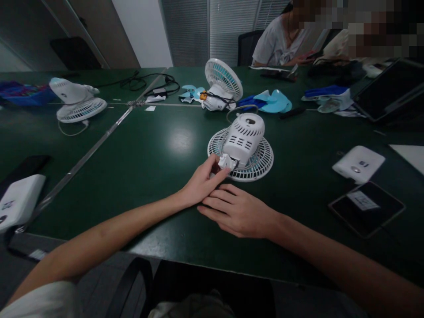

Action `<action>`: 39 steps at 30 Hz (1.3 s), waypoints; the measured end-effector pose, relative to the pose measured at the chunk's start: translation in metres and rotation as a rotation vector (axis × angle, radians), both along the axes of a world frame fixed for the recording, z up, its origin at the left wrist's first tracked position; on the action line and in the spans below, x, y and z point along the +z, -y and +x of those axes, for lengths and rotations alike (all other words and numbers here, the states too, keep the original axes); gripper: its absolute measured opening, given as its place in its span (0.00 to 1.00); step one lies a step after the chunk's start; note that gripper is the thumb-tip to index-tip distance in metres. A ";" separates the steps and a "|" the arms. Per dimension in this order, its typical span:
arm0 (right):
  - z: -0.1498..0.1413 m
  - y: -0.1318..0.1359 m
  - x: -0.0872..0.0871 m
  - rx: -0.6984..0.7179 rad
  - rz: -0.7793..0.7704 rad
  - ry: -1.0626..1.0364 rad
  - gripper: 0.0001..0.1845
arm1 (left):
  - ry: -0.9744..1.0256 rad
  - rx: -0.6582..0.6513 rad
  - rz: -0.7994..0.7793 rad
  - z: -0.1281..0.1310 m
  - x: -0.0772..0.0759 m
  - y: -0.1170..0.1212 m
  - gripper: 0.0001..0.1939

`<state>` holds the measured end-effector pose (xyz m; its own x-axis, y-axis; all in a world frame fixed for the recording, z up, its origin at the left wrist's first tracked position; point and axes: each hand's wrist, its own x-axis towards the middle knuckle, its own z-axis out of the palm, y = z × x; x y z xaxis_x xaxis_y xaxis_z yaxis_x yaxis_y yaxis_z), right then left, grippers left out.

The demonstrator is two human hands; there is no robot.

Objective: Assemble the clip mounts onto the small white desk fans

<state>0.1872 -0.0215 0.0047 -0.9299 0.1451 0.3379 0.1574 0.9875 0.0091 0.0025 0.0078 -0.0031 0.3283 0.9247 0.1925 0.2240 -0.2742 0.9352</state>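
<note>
A small white electric fan point(244, 138) lies with its round grille point(266, 154) down on the green table and its slotted motor housing up. My left hand point(206, 179) pinches the white joint piece point(226, 162) at the near end of the housing between thumb and fingers. My right hand point(240, 211) rests just below, palm down, fingers stretched out toward my left hand and nothing visible in them. Its fingertips lie close under the left palm; I cannot tell if the hands touch.
Another white fan point(221, 84) stands behind, and a third point(77, 100) lies at the left. Light-blue fan blades point(276, 101) lie near the back. White devices point(359, 163) and a dark tablet-like panel point(367, 210) are at the right. A person point(276, 39) sits across the table.
</note>
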 end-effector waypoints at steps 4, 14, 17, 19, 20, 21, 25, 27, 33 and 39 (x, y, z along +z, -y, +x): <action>-0.001 -0.001 0.002 -0.049 -0.028 0.035 0.27 | 0.218 -0.077 -0.144 -0.001 0.004 -0.004 0.08; 0.002 -0.001 0.003 -0.096 -0.065 0.016 0.24 | 0.119 -0.006 -0.026 -0.011 0.001 -0.011 0.10; 0.004 -0.001 0.001 -0.065 -0.061 -0.041 0.17 | -0.171 -0.076 0.215 -0.025 0.011 -0.015 0.13; 0.005 -0.001 0.000 -0.050 -0.073 -0.063 0.15 | -0.333 -0.220 0.332 -0.037 0.023 -0.019 0.16; 0.006 -0.001 0.000 -0.043 -0.080 -0.063 0.16 | -0.404 -0.304 0.383 -0.043 0.029 -0.021 0.17; 0.006 -0.001 0.000 -0.033 -0.085 -0.052 0.19 | -0.471 -0.381 0.433 -0.048 0.035 -0.023 0.19; 0.007 -0.001 0.000 0.016 -0.116 0.043 0.29 | -0.667 -0.557 0.511 -0.057 0.053 -0.024 0.25; 0.008 -0.002 -0.001 0.020 -0.135 0.049 0.24 | -0.705 -0.596 0.466 -0.057 0.055 -0.022 0.27; 0.011 -0.005 -0.003 -0.020 -0.232 -0.008 0.22 | -0.676 -0.566 0.297 -0.059 0.055 -0.022 0.12; 0.014 -0.005 -0.004 -0.009 -0.268 -0.159 0.21 | -0.511 -0.504 -0.013 -0.072 0.059 -0.030 0.20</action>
<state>0.2014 -0.0168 0.0011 -0.8669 0.2564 0.4274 0.1444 0.9499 -0.2771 -0.0692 0.0375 0.0564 0.7620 0.6382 -0.1098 0.4842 -0.4489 0.7511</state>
